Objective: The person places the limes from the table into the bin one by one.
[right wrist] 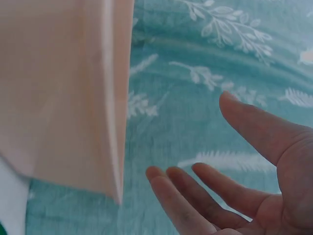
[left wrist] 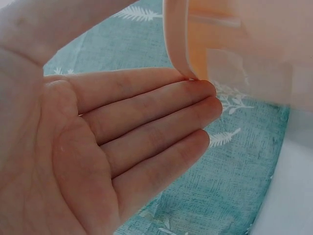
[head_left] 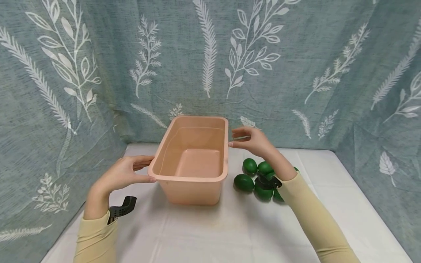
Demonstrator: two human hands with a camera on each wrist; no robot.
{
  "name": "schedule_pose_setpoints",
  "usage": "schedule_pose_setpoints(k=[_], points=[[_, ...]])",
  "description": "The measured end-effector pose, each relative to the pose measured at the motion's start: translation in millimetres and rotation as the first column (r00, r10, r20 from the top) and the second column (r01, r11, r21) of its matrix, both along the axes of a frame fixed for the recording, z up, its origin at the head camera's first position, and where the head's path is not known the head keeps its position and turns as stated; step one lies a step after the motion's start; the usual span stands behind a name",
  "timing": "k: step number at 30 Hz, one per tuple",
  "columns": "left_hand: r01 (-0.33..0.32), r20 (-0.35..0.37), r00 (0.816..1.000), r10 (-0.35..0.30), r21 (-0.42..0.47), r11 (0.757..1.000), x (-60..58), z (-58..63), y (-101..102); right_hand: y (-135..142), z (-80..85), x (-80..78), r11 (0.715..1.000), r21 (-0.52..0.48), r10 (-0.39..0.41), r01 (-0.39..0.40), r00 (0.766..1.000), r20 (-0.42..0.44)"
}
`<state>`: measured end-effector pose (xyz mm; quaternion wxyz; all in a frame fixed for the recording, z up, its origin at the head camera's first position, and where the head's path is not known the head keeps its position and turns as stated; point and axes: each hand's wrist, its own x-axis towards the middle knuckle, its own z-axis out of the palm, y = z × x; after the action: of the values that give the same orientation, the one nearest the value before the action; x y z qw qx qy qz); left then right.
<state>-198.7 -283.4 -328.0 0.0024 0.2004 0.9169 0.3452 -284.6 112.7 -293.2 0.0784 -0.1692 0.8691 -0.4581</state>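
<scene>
- We locate the peach bin [head_left: 192,190] between our 2 hands, at the white table [head_left: 197,237], its open top facing up.
- Left hand [head_left: 122,173]: we hold the 4 fingers straight and side by side, palm toward the bin. The index fingertip meets the rim edge; the thumb, set apart, reaches the near left corner.
- Left forearm: rises from the lower left, the wrist bent inward toward the bin.
- Right hand [head_left: 252,140]: we hold it just beside the right rim, thumb apart from the gently bent fingers. The right wrist view shows a gap between fingertips and rim; nothing is gripped.
- Right forearm: runs diagonally from the lower right, passing above the green oval pieces [head_left: 243,183] grouped to the bin's right.
- Each sleeve [head_left: 315,219] ends near the wrist.
</scene>
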Motion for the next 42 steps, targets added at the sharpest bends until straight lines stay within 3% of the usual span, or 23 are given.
schedule_pose_setpoints(k=[24,42], points=[[-0.03,-0.014,0.999,0.029,-0.057,0.998,2.3,1.0,3.2,121.4,-76.9,40.8,0.986,0.038,-0.167,0.165,0.985,0.05],[-0.032,-0.014,0.999,0.031,-0.059,0.998,0.9,-0.2,3.4,163.5,-128.0,61.1,0.964,0.1,-0.252,0.247,0.967,0.037]])
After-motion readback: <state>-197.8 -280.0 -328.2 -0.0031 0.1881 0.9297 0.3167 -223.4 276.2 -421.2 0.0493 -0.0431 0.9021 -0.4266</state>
